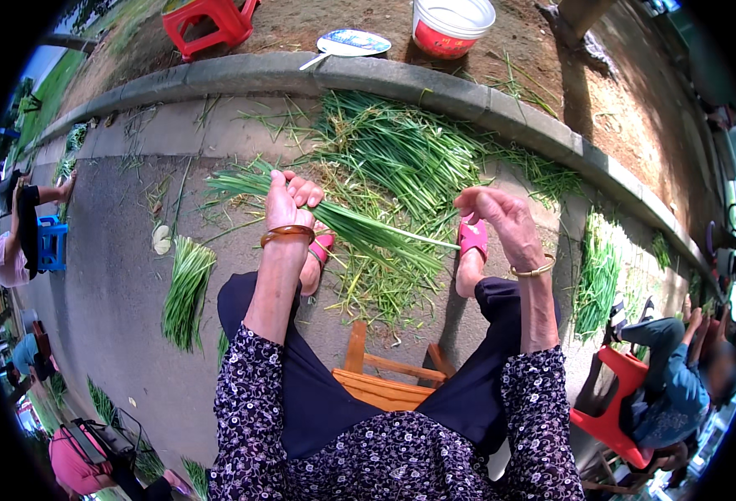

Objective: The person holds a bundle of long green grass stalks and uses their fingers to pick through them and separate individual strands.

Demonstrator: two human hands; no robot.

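Note:
My left hand [291,200] is closed round a bunch of chives [360,230], long thin green stalks held level above the ground. One pale stalk sticks out of the bunch to the right, its end near my right shoe. My right hand [506,219] is raised right of the bunch, apart from it. Its fingers are bent in and pressed together; what they hold, if anything, cannot be made out. Beyond both hands a large heap of chives [401,146] lies against the kerb. Loose trimmings [376,288] are scattered between my pink shoes [472,237].
A sorted chive bundle [189,292] lies left, another pile [599,275] right. Past the stone kerb [368,77] are a red stool [208,25], a hand fan [353,43] and a white-and-red bucket [451,27]. People sit on both sides, one on a red chair [614,409].

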